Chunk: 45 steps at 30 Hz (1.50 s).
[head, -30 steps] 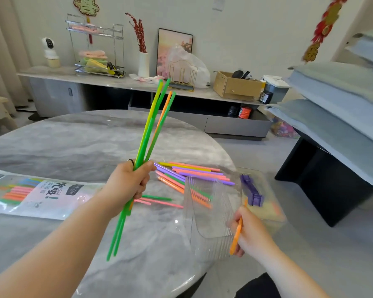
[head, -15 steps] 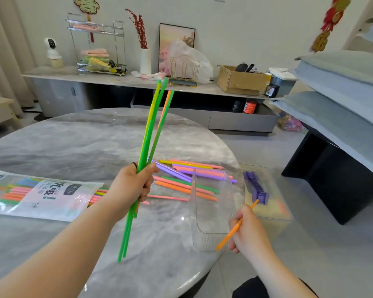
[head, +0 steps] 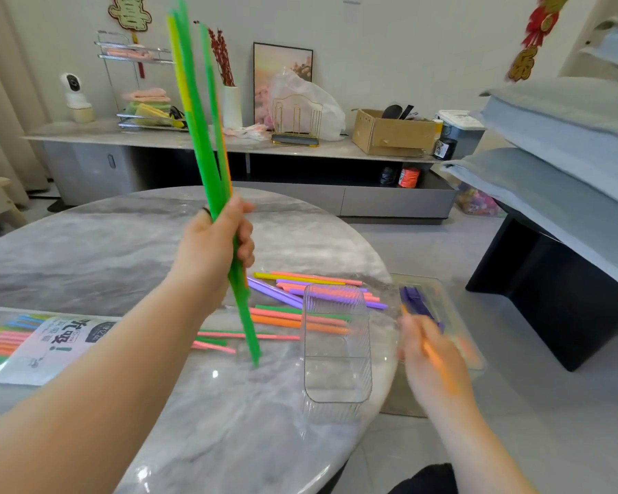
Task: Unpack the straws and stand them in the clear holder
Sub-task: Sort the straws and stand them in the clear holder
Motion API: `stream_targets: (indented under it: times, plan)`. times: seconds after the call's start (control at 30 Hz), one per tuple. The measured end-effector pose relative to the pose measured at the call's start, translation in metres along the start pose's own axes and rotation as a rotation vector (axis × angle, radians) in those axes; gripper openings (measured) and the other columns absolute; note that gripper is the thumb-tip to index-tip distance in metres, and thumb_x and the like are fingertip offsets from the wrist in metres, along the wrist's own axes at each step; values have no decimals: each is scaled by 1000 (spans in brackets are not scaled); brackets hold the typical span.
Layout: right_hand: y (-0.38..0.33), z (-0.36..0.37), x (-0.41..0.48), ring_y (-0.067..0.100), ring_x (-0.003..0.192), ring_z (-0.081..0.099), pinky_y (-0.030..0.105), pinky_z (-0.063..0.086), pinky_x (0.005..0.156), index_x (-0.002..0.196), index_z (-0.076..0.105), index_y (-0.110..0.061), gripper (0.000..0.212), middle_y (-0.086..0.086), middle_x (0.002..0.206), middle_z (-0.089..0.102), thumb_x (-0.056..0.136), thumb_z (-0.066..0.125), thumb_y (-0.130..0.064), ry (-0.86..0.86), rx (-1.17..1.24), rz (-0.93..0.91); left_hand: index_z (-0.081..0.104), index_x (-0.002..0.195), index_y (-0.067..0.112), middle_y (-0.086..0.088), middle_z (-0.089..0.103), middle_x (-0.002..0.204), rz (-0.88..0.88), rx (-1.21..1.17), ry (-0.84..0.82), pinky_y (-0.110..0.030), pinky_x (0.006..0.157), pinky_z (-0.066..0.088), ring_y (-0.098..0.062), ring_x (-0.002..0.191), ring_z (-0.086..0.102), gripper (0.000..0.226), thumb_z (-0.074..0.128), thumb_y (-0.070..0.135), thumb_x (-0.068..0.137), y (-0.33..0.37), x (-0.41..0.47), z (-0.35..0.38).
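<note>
My left hand (head: 216,251) grips a bunch of long green and yellow straws (head: 197,112) held nearly upright above the marble table (head: 86,251); their lower ends hang just above the tabletop. The clear ribbed holder (head: 336,354) stands upright near the table's right edge, with nothing standing in it. My right hand (head: 432,361), blurred, holds a single orange straw (head: 439,365) just right of the holder, off the table's edge. Several loose pink, purple, orange and green straws (head: 300,297) lie flat behind the holder. The opened straw packet (head: 40,344) lies at the left.
A clear tray (head: 443,315) with a purple item lies beyond the table's right edge. Stacked grey cushions (head: 568,155) on a black stand fill the right. A long sideboard (head: 229,147) with a box, vase and rack runs along the back wall.
My left hand rose and tipped the green bunch more upright. My right hand moved right, away from the holder, still holding the orange straw. The holder now stands free on the table.
</note>
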State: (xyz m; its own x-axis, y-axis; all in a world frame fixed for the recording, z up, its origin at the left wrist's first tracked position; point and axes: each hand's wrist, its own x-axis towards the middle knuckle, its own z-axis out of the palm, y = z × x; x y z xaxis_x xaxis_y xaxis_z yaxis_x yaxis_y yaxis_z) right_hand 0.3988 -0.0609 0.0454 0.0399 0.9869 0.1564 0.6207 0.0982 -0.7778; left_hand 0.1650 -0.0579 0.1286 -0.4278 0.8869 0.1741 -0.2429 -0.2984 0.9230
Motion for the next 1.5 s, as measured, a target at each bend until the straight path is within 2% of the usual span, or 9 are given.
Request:
stream_targets:
  times: [0.13,0.33,0.53,0.7,0.87,1.07,1.17,1.27,1.5]
  plan:
    - [-37,-21,20,26,68,53,37,42,69,58,56,-34,44,-6,53,49,80,25,-55,165,178,-132,48,72,16,10,43,33,108,-100,-9,-12,35,33,-4,28,35,28,37,25,97,9,15,39]
    - [-67,-32,60,8,45,45,31,34,51,46,41,-25,44,-4,35,43,80,31,-50,273,239,-229,47,73,17,11,46,34,122,-153,-4,-15,39,38,-3,32,41,27,36,25,97,-13,30,66]
    - [-60,4,93,29,67,49,31,34,60,49,38,-17,50,0,51,43,91,38,-44,-53,-86,-167,47,75,19,11,55,38,63,-85,51,-23,47,46,-3,38,53,25,35,24,97,-46,42,68]
    - [-37,36,92,29,63,49,28,29,48,47,37,-19,47,-4,48,45,85,52,-41,-61,1,-92,49,75,23,9,65,62,-10,214,40,-26,73,43,-3,71,62,23,39,25,95,-84,35,69]
    - [-26,48,92,16,61,51,23,37,54,60,51,-21,24,-7,57,51,80,62,-28,-92,183,-49,61,83,14,8,63,82,-141,361,-22,-26,81,36,-12,88,55,22,44,23,93,-108,27,62]
    - [-23,49,88,16,70,45,28,26,57,74,55,-15,18,-5,67,47,90,48,-21,-26,179,-161,67,80,23,4,61,86,-265,437,-142,-17,68,39,-10,84,53,17,52,23,89,-114,22,44]
    - [-32,48,90,22,78,53,31,35,65,82,57,-10,20,4,78,59,92,44,-21,10,197,-197,66,81,26,1,64,98,-292,379,-197,-25,87,35,-15,103,53,18,52,21,90,-113,21,37]
    - [-39,50,91,23,83,57,31,39,69,87,60,-12,22,7,87,69,92,43,-24,20,135,-255,65,92,22,0,63,107,-323,392,-282,-26,91,31,-13,109,51,15,51,19,90,-114,20,34]
    - [-44,64,101,10,89,51,22,38,69,102,62,-14,22,-5,91,58,92,46,-26,-160,272,-173,63,110,3,-16,65,117,-338,542,-403,-37,102,43,-25,111,59,28,59,16,86,-114,23,35]
